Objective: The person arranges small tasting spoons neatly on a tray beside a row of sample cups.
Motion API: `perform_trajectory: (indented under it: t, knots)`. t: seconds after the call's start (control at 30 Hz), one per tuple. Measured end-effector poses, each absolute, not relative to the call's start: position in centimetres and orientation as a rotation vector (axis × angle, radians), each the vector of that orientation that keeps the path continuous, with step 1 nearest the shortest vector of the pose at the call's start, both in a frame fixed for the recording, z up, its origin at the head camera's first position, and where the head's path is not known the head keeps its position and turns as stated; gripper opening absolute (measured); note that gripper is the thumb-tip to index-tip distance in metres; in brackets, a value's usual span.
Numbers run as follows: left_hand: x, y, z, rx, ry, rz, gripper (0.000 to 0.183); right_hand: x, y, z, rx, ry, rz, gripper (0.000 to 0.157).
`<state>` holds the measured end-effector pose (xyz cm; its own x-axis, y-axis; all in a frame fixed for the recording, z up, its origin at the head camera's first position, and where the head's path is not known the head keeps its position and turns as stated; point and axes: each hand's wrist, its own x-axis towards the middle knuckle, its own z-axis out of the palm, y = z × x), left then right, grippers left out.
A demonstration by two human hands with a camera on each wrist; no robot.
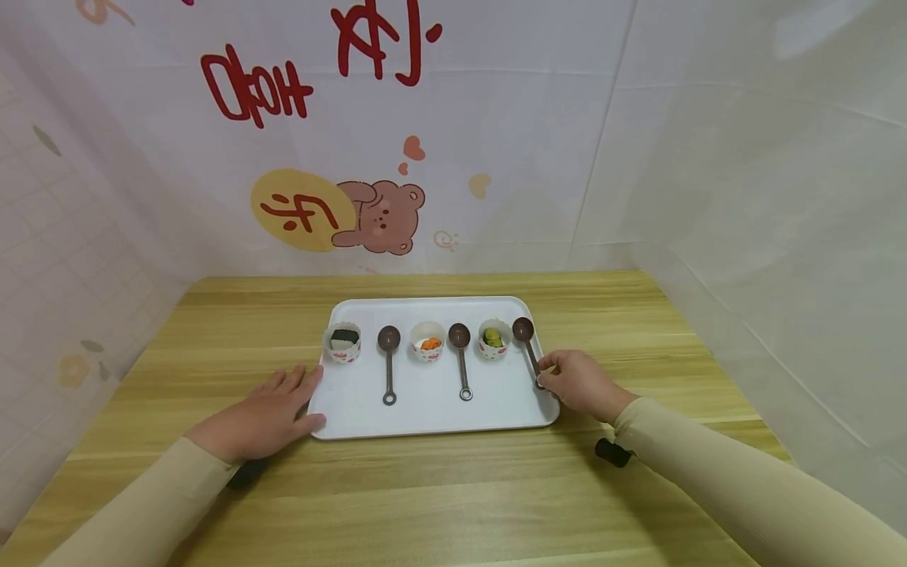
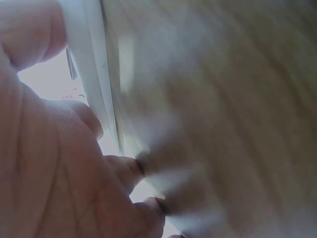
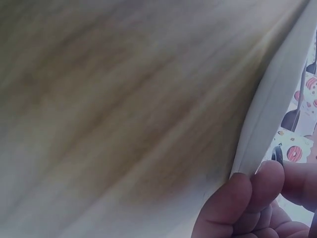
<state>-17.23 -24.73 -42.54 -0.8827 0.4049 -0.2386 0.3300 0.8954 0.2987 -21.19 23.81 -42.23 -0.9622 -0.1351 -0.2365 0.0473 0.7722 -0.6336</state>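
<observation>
A white tray (image 1: 425,416) lies on the wooden table, bearing three brown measuring spoons and three paper cups. The right hand (image 1: 583,384) pinches the handle end of the rightmost spoon (image 1: 524,331) at the tray's right rim; in the right wrist view the handle's ring (image 3: 277,153) shows by the fingertips. At the tray's left rim rests the left hand (image 1: 262,417), fingers spread and thumb over the edge. Two other spoons, one left (image 1: 389,340) and one in the middle (image 1: 460,337), lie between the cups, bowls toward the wall.
The left cup (image 1: 345,354) contains a dark and pale piece, the middle cup (image 1: 428,352) orange bits, the right cup (image 1: 494,349) green pieces. A printed white cloth (image 1: 496,118) hangs behind the table (image 1: 439,496) and along both sides.
</observation>
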Motion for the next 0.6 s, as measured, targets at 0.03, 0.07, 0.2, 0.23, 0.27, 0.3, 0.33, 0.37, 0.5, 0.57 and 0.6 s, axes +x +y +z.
perform_trajectory:
  t: [0.03,0.07,0.2,0.23,0.27,0.3,0.33,0.37,0.5,0.57,0.6]
  knots:
    - [-17.21,-24.72,-42.49,0.550,2.766,0.363,0.089,-21.18,23.78,-42.22,-0.065,2.697,-0.976,0.023]
    - [-17.17,-24.71,-42.44,0.549,2.766,0.364,0.089,-21.17,23.79,-42.23,-0.065,2.698,-0.974,0.023]
    - [-17.06,-24.62,-42.30,0.549,2.768,0.370,0.089,-21.12,23.76,-42.20,-0.066,2.701,-0.965,0.023]
    - [-17.05,-24.60,-42.29,0.548,2.768,0.373,0.088,-21.13,23.75,-42.23,-0.061,2.700,-0.966,0.023]
    - [-17.04,-24.58,-42.28,0.548,2.767,0.376,0.088,-21.12,23.74,-42.20,-0.063,2.701,-0.964,0.023]
    - [-17.04,-24.58,-42.29,0.548,2.768,0.378,0.088,-21.11,23.72,-42.17,-0.059,2.702,-0.963,0.023]
    - [-17.03,-24.58,-42.28,0.548,2.767,0.380,0.088,-21.11,23.69,-42.17,-0.057,2.701,-0.965,0.023]
    - [-17.03,-24.58,-42.29,0.547,2.767,0.381,0.088,-21.12,23.69,-42.16,-0.057,2.702,-0.963,0.023]
    - [-17.08,-24.65,-42.35,0.548,2.769,0.377,0.089,-21.09,23.65,-42.15,-0.060,2.705,-0.959,0.022]
    - [-17.08,-24.66,-42.38,0.551,2.772,0.376,0.089,-21.11,23.67,-42.17,-0.073,2.709,-0.956,0.022]
    - [-17.08,-24.68,-42.42,0.552,2.773,0.376,0.089,-21.13,23.68,-42.18,-0.073,2.710,-0.954,0.023]
